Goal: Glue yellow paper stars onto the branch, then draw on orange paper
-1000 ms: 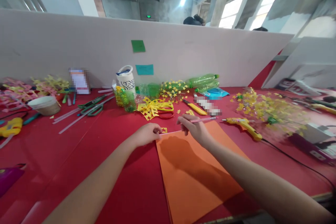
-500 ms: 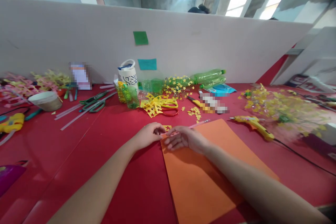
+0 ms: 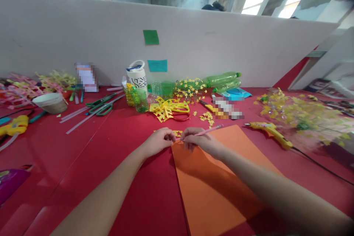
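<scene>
My right fingers (image 3: 188, 138) have curled around the pink pencil (image 3: 211, 130), seemingly steadier; left fingers (image 3: 167, 133) bend near orange paper (image 3: 218, 202), hold unclear.

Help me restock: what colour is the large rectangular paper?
The rectangular paper is orange; see the head view.

Across the table (image 3: 113, 143) we find, left to right, a cup (image 3: 51, 104), green scissors (image 3: 95, 102), a flask (image 3: 140, 78), loose stars (image 3: 207, 117) beside a cutter (image 3: 211, 109), bottles (image 3: 224, 79) and a glue gun (image 3: 272, 134); orange paper (image 3: 210, 199) lies at the near side.
</scene>
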The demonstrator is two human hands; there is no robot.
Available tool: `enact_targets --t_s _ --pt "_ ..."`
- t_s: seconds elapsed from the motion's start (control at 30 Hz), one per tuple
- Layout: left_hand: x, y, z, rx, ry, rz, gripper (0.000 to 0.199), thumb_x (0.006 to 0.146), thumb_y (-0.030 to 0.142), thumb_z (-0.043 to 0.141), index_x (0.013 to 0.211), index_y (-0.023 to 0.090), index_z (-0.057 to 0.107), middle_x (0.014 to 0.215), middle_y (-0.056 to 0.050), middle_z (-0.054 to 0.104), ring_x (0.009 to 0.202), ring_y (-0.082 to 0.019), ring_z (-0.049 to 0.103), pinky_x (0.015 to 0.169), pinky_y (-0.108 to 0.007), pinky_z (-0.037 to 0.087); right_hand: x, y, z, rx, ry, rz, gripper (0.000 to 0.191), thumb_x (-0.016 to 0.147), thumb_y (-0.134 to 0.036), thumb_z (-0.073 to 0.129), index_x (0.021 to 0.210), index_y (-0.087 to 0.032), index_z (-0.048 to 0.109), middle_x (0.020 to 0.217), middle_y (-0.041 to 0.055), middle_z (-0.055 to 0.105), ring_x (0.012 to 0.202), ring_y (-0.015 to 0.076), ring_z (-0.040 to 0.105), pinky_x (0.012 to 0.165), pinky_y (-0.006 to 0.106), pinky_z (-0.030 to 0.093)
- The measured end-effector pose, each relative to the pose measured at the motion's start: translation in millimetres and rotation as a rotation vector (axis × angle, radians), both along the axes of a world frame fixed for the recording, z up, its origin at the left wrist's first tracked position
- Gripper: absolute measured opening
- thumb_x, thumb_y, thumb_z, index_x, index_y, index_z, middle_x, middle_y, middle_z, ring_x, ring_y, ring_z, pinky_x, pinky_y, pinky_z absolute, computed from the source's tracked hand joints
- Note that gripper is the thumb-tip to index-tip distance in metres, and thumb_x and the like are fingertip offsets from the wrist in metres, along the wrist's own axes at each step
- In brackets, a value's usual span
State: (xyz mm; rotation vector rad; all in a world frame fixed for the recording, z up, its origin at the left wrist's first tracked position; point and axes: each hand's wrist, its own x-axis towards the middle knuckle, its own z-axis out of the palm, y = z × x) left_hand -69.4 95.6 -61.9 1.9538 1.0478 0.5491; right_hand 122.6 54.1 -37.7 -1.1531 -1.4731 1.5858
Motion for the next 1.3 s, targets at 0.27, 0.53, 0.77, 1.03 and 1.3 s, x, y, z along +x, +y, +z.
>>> enact_targets --t_s 0.27,0.53,0.77,1.03,1.3 --pt "-5 0 6.9 0.164 0.082 -0.036 0.010 0.070 0.014 0.056 0.072 0.018 0.066 0.075 -0.001 0.055 0.073 -0.015 0.053 0.066 -0.025 0.040 -4 2 -23.4 0.156 0.006 -0.008 0.010 0.066 -0.013 0.050 0.075 -0.019 0.052 0.055 -0.0050 0.054 0.046 0.0072 0.044 0.042 0.017 0.029" --pt "-9 5 2.2 0.112 0.103 -0.027 0.010 0.074 0.025 0.060 0.078 0.018 0.064 0.078 -0.001 0.058 0.072 -0.015 0.055 0.064 -0.025 0.041 -2 -2 -26.0 0.256 -0.036 -0.016 0.009 0.067 -0.015 0.052 0.076 -0.019 0.052 0.063 -0.0034 0.054 0.054 0.0093 0.044 0.049 0.021 0.030" --pt "-8 3 0.2 0.146 0.113 -0.031 0.011 0.075 0.028 0.060 0.080 0.019 0.065 0.078 -0.001 0.056 0.071 -0.014 0.053 0.063 -0.024 0.039 -1 -1 -22.7 0.228 -0.064 -0.031 0.006 0.069 -0.017 0.054 0.075 -0.018 0.056 0.062 -0.0030 0.053 0.054 0.0087 0.044 0.049 0.020 0.031" --pt "-3 -2 4.8 0.243 0.197 0.000 0.011 0.077 0.030 0.058 0.076 0.020 0.062 0.077 -0.001 0.054 0.073 -0.016 0.052 0.065 -0.025 0.038 3 3 -16.5 0.085 -0.026 -0.051 0.006 0.069 -0.020 0.057 0.075 -0.018 0.055 0.059 -0.0033 0.054 0.049 0.0081 0.046 0.047 0.019 0.033" --pt "-5 0 0.7 0.166 0.112 -0.028 0.010 0.075 0.027 0.060 0.082 0.020 0.065 0.081 -0.002 0.055 0.073 -0.014 0.053 0.063 -0.024 0.039 1 -3 -25.4 0.175 -0.067 -0.044 0.004 0.069 -0.015 0.054 0.071 -0.018 0.052 0.056 -0.0041 0.053 0.048 0.0077 0.043 0.045 0.019 0.031"
